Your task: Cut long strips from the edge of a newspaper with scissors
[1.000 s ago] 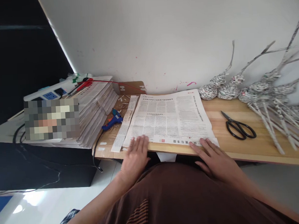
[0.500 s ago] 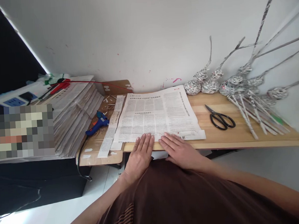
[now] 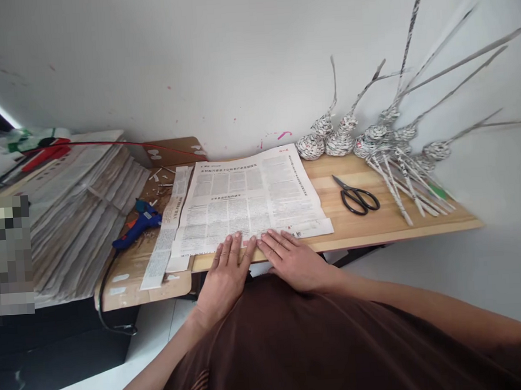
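Note:
A sheet of newspaper lies on the wooden tabletop, its near edge folded up in a narrow strip. My left hand rests on that near edge with fingers stretched out, left of the middle. Close beside it, my right hand lies flat on the same folded edge, fingers extended. The fingertips of both hands almost meet. Neither hand grips anything visible. Black-handled scissors lie to the right of the sheet, blades pointing away from me.
Left of the sheet are cut newspaper strips, a blue glue gun with a cable, and a tall newspaper stack. Woven paper gourd shapes stand along the wall. Rolled paper sticks lie at the right.
The camera view has turned to the right, so the tabletop things appear further left. My hands have come closer together along the folded edge, and the left fingers are spread differently.

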`<state>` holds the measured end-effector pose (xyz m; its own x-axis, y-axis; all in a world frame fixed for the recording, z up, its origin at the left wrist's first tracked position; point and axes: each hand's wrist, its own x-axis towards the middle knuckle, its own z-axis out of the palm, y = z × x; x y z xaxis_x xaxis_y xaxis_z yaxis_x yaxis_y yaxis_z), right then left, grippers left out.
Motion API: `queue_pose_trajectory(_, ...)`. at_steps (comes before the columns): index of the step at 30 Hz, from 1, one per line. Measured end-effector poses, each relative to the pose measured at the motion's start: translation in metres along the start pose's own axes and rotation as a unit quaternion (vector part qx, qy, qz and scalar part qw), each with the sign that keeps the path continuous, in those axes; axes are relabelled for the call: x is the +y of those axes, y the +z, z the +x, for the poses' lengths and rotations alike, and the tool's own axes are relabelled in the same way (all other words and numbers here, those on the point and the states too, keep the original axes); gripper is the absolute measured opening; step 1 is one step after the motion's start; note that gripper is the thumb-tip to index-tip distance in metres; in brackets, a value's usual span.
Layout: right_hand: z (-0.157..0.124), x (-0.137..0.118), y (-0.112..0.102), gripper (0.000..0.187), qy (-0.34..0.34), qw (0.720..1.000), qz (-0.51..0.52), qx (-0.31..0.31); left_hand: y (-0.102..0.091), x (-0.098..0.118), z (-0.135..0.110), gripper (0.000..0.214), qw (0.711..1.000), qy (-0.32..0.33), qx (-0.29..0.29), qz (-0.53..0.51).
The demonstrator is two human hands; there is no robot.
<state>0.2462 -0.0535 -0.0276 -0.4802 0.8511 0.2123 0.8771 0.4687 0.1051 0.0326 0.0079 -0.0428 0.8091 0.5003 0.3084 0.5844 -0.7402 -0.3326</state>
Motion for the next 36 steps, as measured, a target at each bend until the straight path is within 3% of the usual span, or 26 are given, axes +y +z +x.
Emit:
queue_pose_trajectory(5, -0.033, 0.018, 0.003, 0.057, 0.036, 0.999, -0.008, 0.026, -0.002, -0.003, -0.007, 0.063, 0.999, -0.033, -0.024, -0.018)
queue_pose_trajectory(10, -0.068, 0.034, 0.001, 0.053, 0.083, 0.995, -0.050, 0.038, -0.001, -0.004, -0.013, 0.059, 0.998, -0.057, -0.012, -0.018)
queue_pose_trajectory(22, -0.120, 0.059, -0.006, 0.048, 0.185, 0.972, -0.138, 0.050, -0.002, -0.006, -0.024, 0.065, 0.991, -0.127, -0.011, -0.030)
queue_pose_trajectory(27, -0.120, 0.056, -0.012, 0.052, 0.204, 0.970, -0.125, 0.049, -0.004, -0.006, -0.024, 0.068, 0.989, -0.141, -0.020, -0.025)
queue_pose_trajectory(31, -0.109, 0.045, -0.018, 0.076, 0.238, 0.965, -0.094, 0.059, -0.008, -0.006, -0.022, 0.070, 0.991, -0.126, -0.031, -0.026)
queue_pose_trajectory(36, -0.096, 0.040, -0.006, 0.082, 0.160, 0.983, -0.063, 0.062, -0.004, -0.005, -0.013, 0.075, 0.993, -0.093, -0.023, -0.061)
